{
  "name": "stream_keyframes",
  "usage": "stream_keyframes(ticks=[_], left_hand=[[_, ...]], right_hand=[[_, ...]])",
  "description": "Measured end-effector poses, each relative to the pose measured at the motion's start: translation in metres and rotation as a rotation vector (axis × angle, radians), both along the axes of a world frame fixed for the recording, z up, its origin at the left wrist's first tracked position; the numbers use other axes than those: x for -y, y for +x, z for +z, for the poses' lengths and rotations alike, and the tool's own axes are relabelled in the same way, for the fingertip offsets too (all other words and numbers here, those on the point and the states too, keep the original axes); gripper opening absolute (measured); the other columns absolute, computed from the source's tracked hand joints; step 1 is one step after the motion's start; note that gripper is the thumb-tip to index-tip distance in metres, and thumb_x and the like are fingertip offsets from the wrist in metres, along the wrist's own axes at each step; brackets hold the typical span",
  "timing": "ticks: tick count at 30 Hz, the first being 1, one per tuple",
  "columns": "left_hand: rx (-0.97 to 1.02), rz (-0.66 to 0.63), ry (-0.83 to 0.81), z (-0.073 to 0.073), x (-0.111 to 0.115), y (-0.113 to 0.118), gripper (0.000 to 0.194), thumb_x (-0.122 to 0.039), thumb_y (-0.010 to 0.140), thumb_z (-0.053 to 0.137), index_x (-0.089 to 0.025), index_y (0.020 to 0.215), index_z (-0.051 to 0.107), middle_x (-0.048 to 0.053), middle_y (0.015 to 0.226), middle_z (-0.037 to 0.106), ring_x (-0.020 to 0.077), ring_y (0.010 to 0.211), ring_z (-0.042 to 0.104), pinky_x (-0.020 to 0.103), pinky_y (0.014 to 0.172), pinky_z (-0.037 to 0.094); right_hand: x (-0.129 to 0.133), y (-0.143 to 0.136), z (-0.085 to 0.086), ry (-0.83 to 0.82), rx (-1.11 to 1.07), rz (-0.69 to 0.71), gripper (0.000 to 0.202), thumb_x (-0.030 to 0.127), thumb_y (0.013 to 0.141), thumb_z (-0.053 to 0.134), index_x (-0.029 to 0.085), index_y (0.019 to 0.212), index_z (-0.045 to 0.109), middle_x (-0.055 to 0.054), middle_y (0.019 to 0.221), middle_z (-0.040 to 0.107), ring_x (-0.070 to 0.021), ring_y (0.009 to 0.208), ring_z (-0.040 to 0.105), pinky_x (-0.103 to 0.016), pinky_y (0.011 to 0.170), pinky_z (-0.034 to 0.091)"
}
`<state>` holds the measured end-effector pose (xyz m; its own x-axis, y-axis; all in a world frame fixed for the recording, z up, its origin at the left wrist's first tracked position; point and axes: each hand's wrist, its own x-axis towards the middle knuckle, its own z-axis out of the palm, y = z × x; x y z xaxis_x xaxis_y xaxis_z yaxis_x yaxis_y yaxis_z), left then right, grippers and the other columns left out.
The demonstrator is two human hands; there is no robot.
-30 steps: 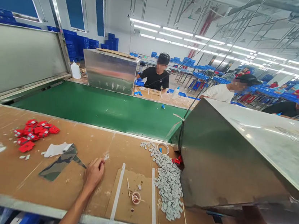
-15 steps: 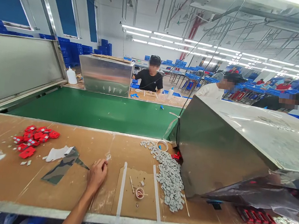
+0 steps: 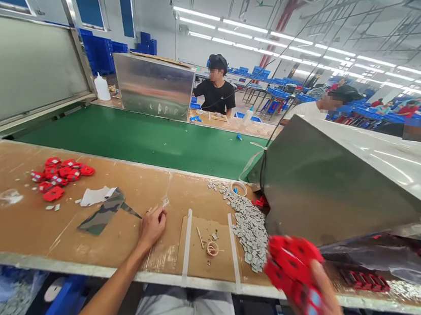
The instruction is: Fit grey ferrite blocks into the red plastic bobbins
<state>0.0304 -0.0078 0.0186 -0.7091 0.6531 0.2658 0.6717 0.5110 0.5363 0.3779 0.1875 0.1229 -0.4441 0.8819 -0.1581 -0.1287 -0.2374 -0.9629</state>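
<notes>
since the earlier frames the right hand (image 3: 323,314) has come up at the bench's front edge on the right, closed around a handful of red plastic parts (image 3: 291,267); before, it was out of view beside the steel hood (image 3: 329,192). the left hand (image 3: 152,226) stays resting on the brown bench top (image 3: 6,227) near the middle, fingers curled, and i cannot tell if it pinches anything. as a judgement, the work is early: one bunch is lifted, a small heap of red parts (image 3: 60,177) lies toward the left back edge, and grey chips (image 3: 250,226) lie untouched. the held bunch runs its long axis from upper left to lower right, roughly along the hand.
</notes>
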Motion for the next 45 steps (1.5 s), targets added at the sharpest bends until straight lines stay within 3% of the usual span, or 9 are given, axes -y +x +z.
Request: stream_keyframes(ticks=[4,7,13,19,24,28,34,40,45], left_hand=[[0.041,0.011,0.04,-0.001,0.001,0.003,0.02,-0.009,0.09,0.051,-0.02,0.086,0.067,0.006,0.089,0.071,0.0232,0.089,0.064,0.032,0.079,0.044],[0.058,0.024,0.067,-0.001,0.001,0.006,0.02,-0.009,0.09,0.051,-0.02,0.084,0.066,0.006,0.088,0.071,0.0237,0.089,0.063,0.032,0.079,0.044],[0.082,0.082,0.117,-0.003,-0.001,0.009,0.019,-0.011,0.089,0.051,-0.021,0.081,0.065,0.004,0.084,0.07,0.0215,0.083,0.065,0.03,0.076,0.046],[0.085,0.108,0.229,-0.003,-0.005,0.004,0.032,-0.017,0.095,0.043,-0.019,0.123,0.059,0.009,0.106,0.071,0.0198,0.088,0.07,0.03,0.075,0.057],[-0.016,-0.246,0.359,0.016,-0.038,0.012,0.062,-0.02,0.094,0.051,-0.024,0.154,0.035,0.015,0.152,0.053,0.025,0.136,0.057,0.041,0.11,0.051],[-0.016,-0.448,0.392,0.028,-0.074,0.03,0.06,-0.023,0.097,0.052,-0.024,0.155,0.039,0.013,0.158,0.049,0.0271,0.151,0.041,0.05,0.125,0.035],[0.206,-0.636,0.319,0.038,-0.106,0.04,0.034,-0.03,0.096,0.055,-0.021,0.127,0.064,0.013,0.13,0.071,0.0273,0.126,0.064,0.045,0.11,0.051],[0.289,-0.534,0.255,0.031,-0.076,0.049,0.021,-0.033,0.092,0.065,-0.023,0.111,0.067,0.008,0.103,0.077,0.0253,0.095,0.072,0.036,0.087,0.057],[0.371,-0.527,0.11,0.009,-0.046,0.052,0.025,-0.025,0.087,0.067,-0.022,0.113,0.067,0.009,0.105,0.077,0.0262,0.096,0.071,0.034,0.088,0.055]], right_hand=[[-0.026,-0.129,0.002,0.483,0.298,0.491,0.064,0.071,0.092,0.046,0.018,0.123,0.065,-0.012,0.094,0.072,-0.0225,0.069,0.066,-0.036,0.061,0.055],[-0.04,-0.225,-0.017,0.684,0.37,0.626,0.051,0.062,0.084,0.064,0.017,0.106,0.071,-0.009,0.093,0.069,-0.0239,0.082,0.065,-0.04,0.08,0.055],[-0.028,-0.292,-0.058,0.937,0.405,0.851,0.042,0.031,0.076,0.08,0.016,0.114,0.073,-0.017,0.126,0.059,-0.0297,0.113,0.061,-0.047,0.107,0.045],[-0.032,-0.289,-0.041,1.009,0.336,0.892,0.045,0.024,0.079,0.079,0.018,0.122,0.068,-0.018,0.143,0.05,-0.0338,0.132,0.052,-0.053,0.116,0.036],[-0.043,-0.244,-0.015,0.892,0.226,0.947,0.036,0.035,0.081,0.079,0.019,0.112,0.072,-0.008,0.109,0.064,-0.0224,0.098,0.065,-0.035,0.087,0.056],[-0.04,-0.199,-0.012,0.706,0.158,0.937,0.045,0.049,0.086,0.073,0.018,0.119,0.072,-0.004,0.098,0.067,-0.0163,0.082,0.063,-0.026,0.07,0.053],[-0.037,-0.171,-0.023,0.536,0.142,0.756,0.048,0.057,0.084,0.074,0.016,0.107,0.076,-0.003,0.086,0.071,-0.0158,0.075,0.061,-0.028,0.07,0.05],[-0.048,-0.141,-0.03,0.477,0.193,0.525,0.065,0.075,0.083,0.062,0.018,0.11,0.075,-0.011,0.098,0.075,-0.025,0.087,0.071,-0.042,0.083,0.057],[-0.039,-0.09,-0.061,0.359,0.195,0.218,0.059,0.074,0.076,0.072,0.021,0.102,0.078,-0.011,0.09,0.076,-0.0286,0.088,0.073,-0.042,0.079,0.06]])
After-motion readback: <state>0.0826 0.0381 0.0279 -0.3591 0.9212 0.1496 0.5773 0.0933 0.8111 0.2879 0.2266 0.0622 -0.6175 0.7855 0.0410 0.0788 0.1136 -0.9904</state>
